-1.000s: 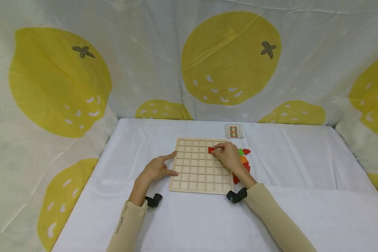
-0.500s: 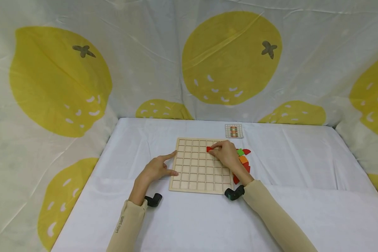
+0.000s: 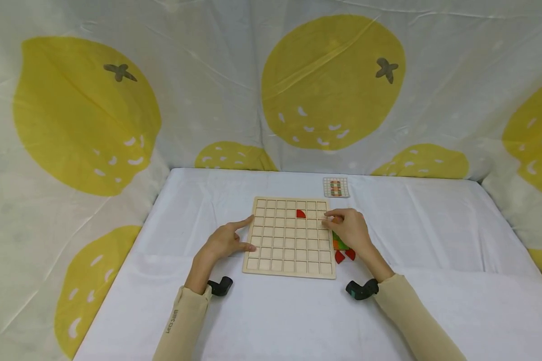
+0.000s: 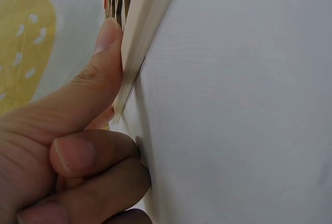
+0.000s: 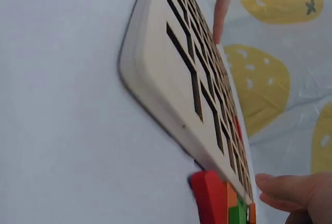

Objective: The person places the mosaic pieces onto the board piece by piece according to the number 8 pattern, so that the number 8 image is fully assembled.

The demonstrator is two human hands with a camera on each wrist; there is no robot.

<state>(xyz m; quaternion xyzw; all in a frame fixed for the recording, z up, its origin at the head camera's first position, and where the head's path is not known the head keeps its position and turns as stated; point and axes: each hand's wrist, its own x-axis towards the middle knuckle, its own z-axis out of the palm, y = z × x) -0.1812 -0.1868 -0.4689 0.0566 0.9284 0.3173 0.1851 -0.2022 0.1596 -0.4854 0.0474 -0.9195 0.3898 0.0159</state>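
A wooden grid board lies flat on the white-covered table. One red quarter-circle tile sits in a square of its upper part. At the board's left side is my left hand, thumb and index finger spread and touching the edge; the left wrist view shows the straight thumb against it, other fingers curled below. My right hand hovers by the right edge, thumb and index fingertips apart with nothing visible between them. It partly hides a group of red, orange and green tiles beside the board.
A small pattern card with a coloured figure on a grid lies behind the board. Two red tiles stick out at the near end of the group. A white cloth with yellow lemons hangs behind the table.
My right hand has let go of the red quarter-circle tile, which now sits in the grid. That hand has moved right, over the loose tiles. My left hand has kept its place.
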